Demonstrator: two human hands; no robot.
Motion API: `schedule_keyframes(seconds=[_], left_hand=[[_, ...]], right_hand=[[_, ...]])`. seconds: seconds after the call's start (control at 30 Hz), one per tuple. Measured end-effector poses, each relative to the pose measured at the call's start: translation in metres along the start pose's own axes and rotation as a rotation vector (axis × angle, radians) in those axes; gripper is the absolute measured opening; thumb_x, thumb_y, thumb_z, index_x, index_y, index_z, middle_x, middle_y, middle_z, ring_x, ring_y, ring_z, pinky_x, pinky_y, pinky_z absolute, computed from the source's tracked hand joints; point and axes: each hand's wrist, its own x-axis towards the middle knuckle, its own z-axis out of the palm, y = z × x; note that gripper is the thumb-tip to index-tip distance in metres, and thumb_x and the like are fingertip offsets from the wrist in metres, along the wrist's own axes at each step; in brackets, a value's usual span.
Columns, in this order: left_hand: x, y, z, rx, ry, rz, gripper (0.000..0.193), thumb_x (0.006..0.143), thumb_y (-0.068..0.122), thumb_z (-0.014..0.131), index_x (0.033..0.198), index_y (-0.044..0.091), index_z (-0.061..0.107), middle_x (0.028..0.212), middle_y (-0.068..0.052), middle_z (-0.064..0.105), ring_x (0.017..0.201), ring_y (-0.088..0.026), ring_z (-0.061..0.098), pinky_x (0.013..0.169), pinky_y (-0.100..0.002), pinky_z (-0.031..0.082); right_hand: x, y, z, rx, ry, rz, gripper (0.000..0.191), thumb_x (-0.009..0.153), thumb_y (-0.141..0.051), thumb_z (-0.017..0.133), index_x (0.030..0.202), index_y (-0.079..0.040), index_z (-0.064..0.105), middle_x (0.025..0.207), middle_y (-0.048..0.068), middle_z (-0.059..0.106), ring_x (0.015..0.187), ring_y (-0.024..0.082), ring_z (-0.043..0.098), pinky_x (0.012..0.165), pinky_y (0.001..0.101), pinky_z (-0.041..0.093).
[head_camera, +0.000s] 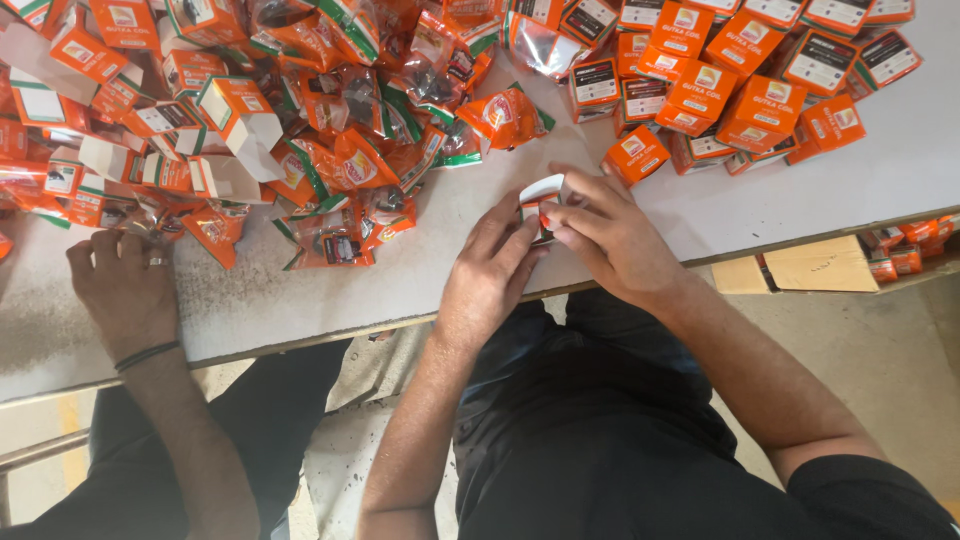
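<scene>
Near the table edge (300, 340), both hands' fingers (520, 245) pinch one small orange box (540, 200), bare tabletop around them.

A bare strip of white tabletop (300, 295) is lying open along the lower centre of the frame. Heaped orange pouches (340, 150) are blocking the upper left, stacked orange boxes (740, 80) the upper right, and a co-worker's hand (125, 285) is occupying the left edge.

Small orange-and-white carton (541, 203), white flap open, upright near the table's front edge, mostly hidden.
</scene>
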Motion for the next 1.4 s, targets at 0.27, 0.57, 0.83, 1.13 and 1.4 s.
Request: schedule_keyframes(seconds=[0.27,0.57,0.83,1.13,1.4], left_hand=[[0.002,-0.005,0.001,-0.088,0.013,-0.037,0.042,0.08,0.007,0.087,0.114,0.003,0.062,0.133,-0.015,0.063,0.12,-0.036,0.066,0.099,-0.043,0.057],[-0.006,-0.008,0.002,-0.149,0.012,-0.105,0.051,0.078,0.004,0.087,0.109,0.005,0.047,0.131,-0.015,0.066,0.119,-0.036,0.066,0.098,-0.043,0.057],[-0.005,-0.006,0.006,-0.112,0.035,-0.061,0.058,0.077,0.014,0.091,0.113,0.004,0.046,0.126,-0.015,0.066,0.114,-0.036,0.067,0.094,-0.042,0.057],[-0.006,-0.007,0.004,-0.027,0.011,-0.034,0.052,0.071,0.009,0.087,0.116,0.002,0.06,0.125,-0.013,0.064,0.112,-0.036,0.067,0.094,-0.042,0.057],[-0.014,0.012,-0.002,0.543,-0.015,0.313,0.018,0.089,0.015,0.071,0.104,0.011,0.064,0.145,-0.016,0.053,0.138,-0.037,0.051,0.114,-0.062,0.041]], right_hand=[[0.008,0.011,0.021,0.526,0.023,0.433,0.042,0.092,0.003,0.072,0.129,-0.002,0.053,0.115,0.015,0.061,0.097,0.028,0.06,0.081,0.0359,0.053],[0.002,0.004,-0.005,0.33,-0.099,0.072,0.036,0.089,-0.004,0.077,0.124,-0.004,0.068,0.135,0.015,0.066,0.125,0.031,0.066,0.1,0.0385,0.056],[0.001,0.004,-0.001,0.336,-0.06,0.069,0.031,0.093,-0.004,0.074,0.124,-0.006,0.069,0.133,0.013,0.066,0.122,0.03,0.068,0.096,0.0365,0.06],[0.0,0.0,-0.012,-0.024,-0.15,-0.196,0.049,0.085,-0.009,0.076,0.132,-0.003,0.064,0.142,0.019,0.059,0.111,0.034,0.064,0.095,0.0442,0.053],[0.0,-0.004,-0.015,-0.293,-0.158,-0.272,0.045,0.079,-0.012,0.072,0.123,-0.004,0.065,0.137,0.016,0.059,0.111,0.031,0.066,0.092,0.0451,0.052]])
